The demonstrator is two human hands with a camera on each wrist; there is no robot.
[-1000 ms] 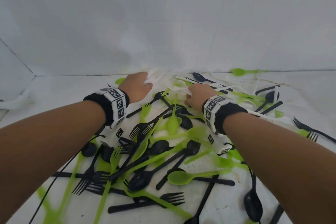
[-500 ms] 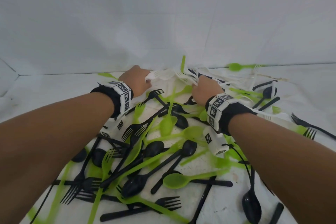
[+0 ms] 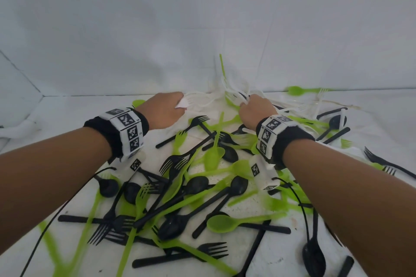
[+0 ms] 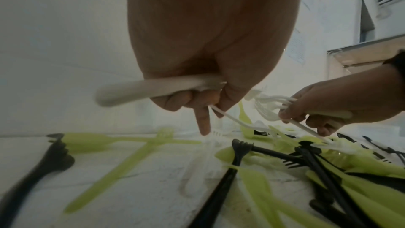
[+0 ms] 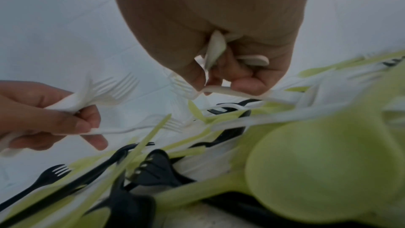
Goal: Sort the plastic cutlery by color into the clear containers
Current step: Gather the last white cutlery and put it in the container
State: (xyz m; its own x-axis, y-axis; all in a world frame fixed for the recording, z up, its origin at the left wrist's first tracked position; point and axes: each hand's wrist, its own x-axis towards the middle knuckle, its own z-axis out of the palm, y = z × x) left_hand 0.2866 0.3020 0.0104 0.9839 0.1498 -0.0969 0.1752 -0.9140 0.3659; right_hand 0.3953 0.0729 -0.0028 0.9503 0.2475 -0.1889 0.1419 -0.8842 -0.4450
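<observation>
We are in the gathering step, pulling white pieces out of the mixed pile before anything goes to a container. Our left hand [image 3: 162, 109] has its fingers curled around a small bundle of white cutlery [image 4: 153, 87], with one finger pointing down toward the white surface [image 3: 67, 105] and a thin white fork [image 5: 175, 124] trailing from the grip toward our other hand. Our right hand [image 3: 256, 108] is likewise closed, pinching several white forks and handles [image 5: 215, 48] between thumb and fingers, and a green piece [image 3: 222, 67] sticks up just beyond its knuckles, seemingly lifted along with the whites. Beneath both wrists and back toward our body lies the tangle of black cutlery [image 3: 193, 186] and green cutlery [image 3: 225, 222], with more white pieces [image 3: 315, 105] scattered just to the outside of the right hand. No clear container shows in any view, so we cannot say where the whites will go. The next move, as we judge it, calls for shaking the green stray loose, freeing the whites from the tangle, then carrying both bundles to wherever the white container stands.
</observation>
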